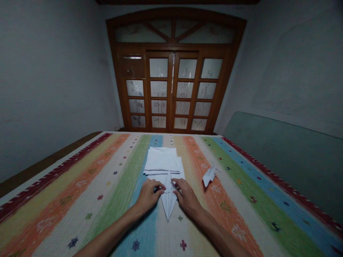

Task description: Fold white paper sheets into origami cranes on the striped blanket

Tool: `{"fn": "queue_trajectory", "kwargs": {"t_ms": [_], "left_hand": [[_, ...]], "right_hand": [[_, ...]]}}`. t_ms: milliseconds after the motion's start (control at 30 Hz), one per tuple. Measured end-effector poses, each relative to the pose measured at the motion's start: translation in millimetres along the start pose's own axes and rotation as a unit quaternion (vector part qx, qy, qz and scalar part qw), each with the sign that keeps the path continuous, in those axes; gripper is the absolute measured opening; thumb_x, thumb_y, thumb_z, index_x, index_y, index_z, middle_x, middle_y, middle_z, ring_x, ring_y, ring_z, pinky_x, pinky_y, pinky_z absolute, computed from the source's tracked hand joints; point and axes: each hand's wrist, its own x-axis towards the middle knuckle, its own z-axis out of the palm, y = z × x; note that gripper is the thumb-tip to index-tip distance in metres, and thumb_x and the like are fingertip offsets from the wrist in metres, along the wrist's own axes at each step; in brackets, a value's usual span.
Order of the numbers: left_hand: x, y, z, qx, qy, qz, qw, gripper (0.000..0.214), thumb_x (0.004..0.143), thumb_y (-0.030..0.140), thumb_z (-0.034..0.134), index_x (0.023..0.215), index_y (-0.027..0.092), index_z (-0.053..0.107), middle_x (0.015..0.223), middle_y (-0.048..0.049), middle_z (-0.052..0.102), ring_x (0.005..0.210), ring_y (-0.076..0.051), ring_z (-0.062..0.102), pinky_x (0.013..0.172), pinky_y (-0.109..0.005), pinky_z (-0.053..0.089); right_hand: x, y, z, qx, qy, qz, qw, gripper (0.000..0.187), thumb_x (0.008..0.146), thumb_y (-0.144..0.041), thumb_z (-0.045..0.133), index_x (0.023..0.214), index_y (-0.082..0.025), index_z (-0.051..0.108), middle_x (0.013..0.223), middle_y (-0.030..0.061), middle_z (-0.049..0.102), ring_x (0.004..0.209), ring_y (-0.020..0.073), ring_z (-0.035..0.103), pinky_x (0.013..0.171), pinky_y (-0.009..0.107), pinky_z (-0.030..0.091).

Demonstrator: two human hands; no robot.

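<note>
Bare forearms point(115, 235) over striped, cloth-covered table point(112, 200). Toward its far edge, stacked white paper point(162, 160). Left hand point(149, 194) nearly closed, pinching kite-shaped paper point(168, 206) pointing at the near edge; right hand point(187, 196) half-curled on its other side, grip unclear. Toward the right edge, small folded paper point(209, 175).

left hand point(148, 195) and right hand point(187, 195) are both totally bare tbh, and the slim forearms point(118, 230) are bare too, narrowing toward the wrists point(136, 211).
</note>
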Motion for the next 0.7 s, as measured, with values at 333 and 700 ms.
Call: {"fn": "queue_trajectory", "kwargs": {"t_ms": [333,700], "left_hand": [[1.3,0.7,5.9,0.021,0.018,-0.025,0.999,0.037,0.077,0.018,0.075,0.113,0.020,0.070,0.085,-0.0036,0.069,0.092,-0.025,0.059,0.084,-0.035,0.040],[1.1,1.3,1.6,-0.011,0.038,-0.025,0.999,0.029,0.069,0.012,0.076,0.096,0.019,0.069,0.084,-0.0015,0.065,0.087,-0.023,0.060,0.082,-0.034,0.042]], "right_hand": [[0.4,-2.1,-3.6,-0.068,-0.001,0.030,0.997,0.028,0.084,-0.010,0.067,0.111,-0.018,0.067,0.105,0.0110,0.062,0.102,0.0277,0.057,0.091,0.041,0.049],[-1.3,-0.2,-1.8,-0.040,0.011,0.031,0.999,0.036,0.080,-0.015,0.073,0.115,-0.020,0.066,0.107,0.0109,0.061,0.102,0.0287,0.056,0.091,0.042,0.047]]}}
